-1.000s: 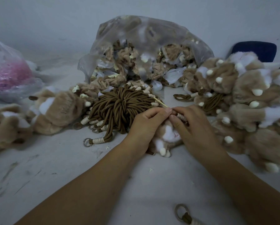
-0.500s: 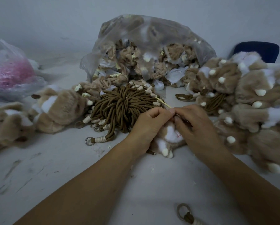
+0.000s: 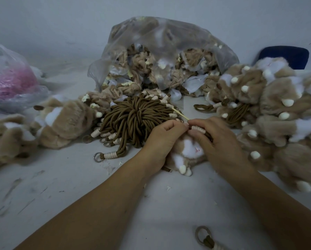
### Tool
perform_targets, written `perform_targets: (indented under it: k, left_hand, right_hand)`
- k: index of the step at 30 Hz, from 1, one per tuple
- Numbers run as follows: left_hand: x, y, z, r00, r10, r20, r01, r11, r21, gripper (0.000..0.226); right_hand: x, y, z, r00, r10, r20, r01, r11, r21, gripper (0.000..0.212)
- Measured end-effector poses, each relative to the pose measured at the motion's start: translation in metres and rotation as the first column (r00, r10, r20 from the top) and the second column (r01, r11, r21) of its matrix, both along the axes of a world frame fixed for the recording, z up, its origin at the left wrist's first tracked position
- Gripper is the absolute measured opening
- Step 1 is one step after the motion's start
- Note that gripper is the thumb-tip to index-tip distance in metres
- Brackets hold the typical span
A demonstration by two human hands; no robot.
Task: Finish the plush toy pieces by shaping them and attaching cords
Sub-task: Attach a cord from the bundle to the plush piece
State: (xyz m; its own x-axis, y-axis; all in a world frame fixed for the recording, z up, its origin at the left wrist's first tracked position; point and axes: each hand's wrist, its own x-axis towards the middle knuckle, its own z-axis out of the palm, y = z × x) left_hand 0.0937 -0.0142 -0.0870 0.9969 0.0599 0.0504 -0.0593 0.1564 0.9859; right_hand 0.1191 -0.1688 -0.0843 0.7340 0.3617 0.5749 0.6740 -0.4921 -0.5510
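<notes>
Head view: your left hand (image 3: 162,141) grips the tan-and-white plush toy piece (image 3: 188,152) mid-table; your right hand (image 3: 217,141) pinches its cream-wrapped brown cord (image 3: 199,129). Flanking it: brown cord bundle (image 3: 133,118) left, plush heap (image 3: 277,123) right; white table (image 3: 78,186) shows nearside.

A tan-and-white plush piece (image 3: 188,151) lies with cream-tipped feet nearest the camera, a cream-wrapped brown cord (image 3: 198,129) across its top.

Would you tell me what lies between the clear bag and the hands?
The cord bundle lies there, shown in the head view.
</notes>
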Motion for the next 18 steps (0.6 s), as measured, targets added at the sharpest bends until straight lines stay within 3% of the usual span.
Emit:
perform_targets:
  k: [2,6,9,18]
  left_hand:
    - [0.0018,0.0010,0.0001,1.000,-0.026,-0.007,0.025,0.998,-0.062,0.013]
    - [0.0047,0.0048,-0.0021,0.993,-0.112,-0.026,0.105,0.976,-0.191,0.013]
    - [0.0039,0.0070,-0.0014,0.991,-0.134,-0.018,0.124,0.954,-0.273,0.010]
    - [0.0026,0.0036,-0.0026,0.994,-0.112,0.010,0.112,0.972,-0.209,0.012]
  right_hand:
    - [0.0015,-0.0016,-0.0002,0.999,-0.040,-0.028,0.041,0.999,0.033,0.021]
    - [-0.0003,-0.0017,0.0012,0.968,-0.207,0.142,0.211,0.977,-0.014,0.024]
    - [-0.0054,0.0026,0.0041,0.978,-0.144,0.150,0.154,0.986,-0.059,0.038]
    - [-0.0058,0.0034,0.0063,0.970,-0.110,0.217,0.140,0.982,-0.127,0.037]
